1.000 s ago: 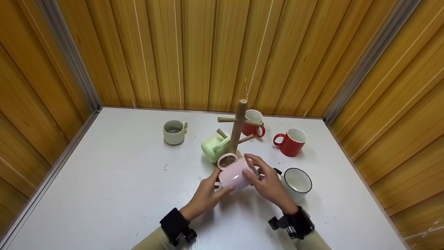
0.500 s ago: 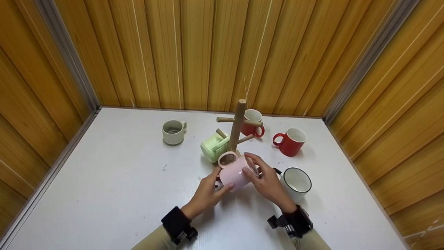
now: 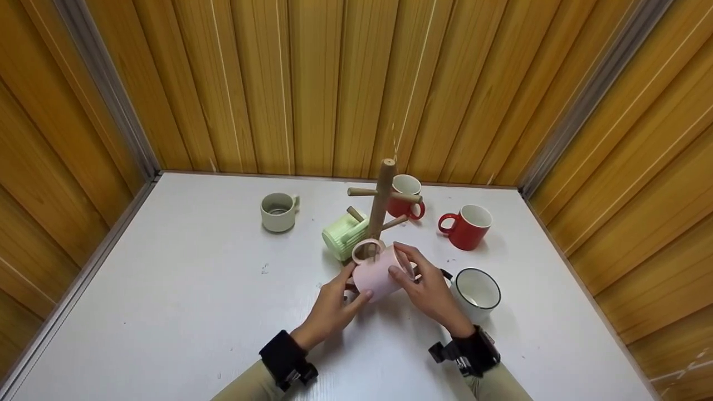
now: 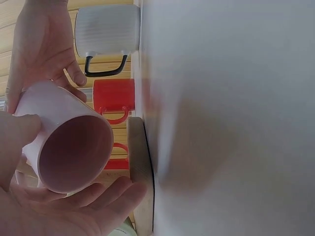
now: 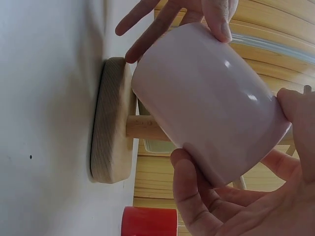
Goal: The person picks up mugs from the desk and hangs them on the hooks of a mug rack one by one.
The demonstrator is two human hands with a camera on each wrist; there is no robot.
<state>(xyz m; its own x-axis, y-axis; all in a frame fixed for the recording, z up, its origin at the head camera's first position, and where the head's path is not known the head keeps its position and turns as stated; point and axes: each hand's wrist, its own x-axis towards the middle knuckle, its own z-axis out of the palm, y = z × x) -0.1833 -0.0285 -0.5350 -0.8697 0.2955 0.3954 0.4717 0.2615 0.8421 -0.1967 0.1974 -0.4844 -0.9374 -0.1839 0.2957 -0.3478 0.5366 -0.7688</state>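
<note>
A pink mug (image 3: 377, 278) is held tilted in both hands in front of a wooden mug tree (image 3: 381, 209). My left hand (image 3: 333, 303) grips it near its base, thumb on the near side. On the rim end, my right hand (image 3: 433, 295) pinches the wall between thumb and fingers. The mug's handle (image 3: 356, 253) points up and away, overlapping the foot of the post in the head view. A ribbed light green mug (image 3: 340, 240) hangs tilted on the tree's left side. In the right wrist view the pink mug (image 5: 206, 98) covers part of the post, above the wooden base (image 5: 112, 128).
A white mug with a dark rim (image 3: 477, 295) stands close by my right wrist. Two red mugs stand farther back: one red mug (image 3: 469, 229) at right, another red mug (image 3: 398, 207) behind the tree. A grey-green cup (image 3: 278, 214) stands back left. Wood-patterned walls (image 3: 312, 89) enclose the table.
The pink mug has risen slightly toward the mug tree, its handle now closer over the post's foot. Both hands keep their hold; the other mugs stay put.
</note>
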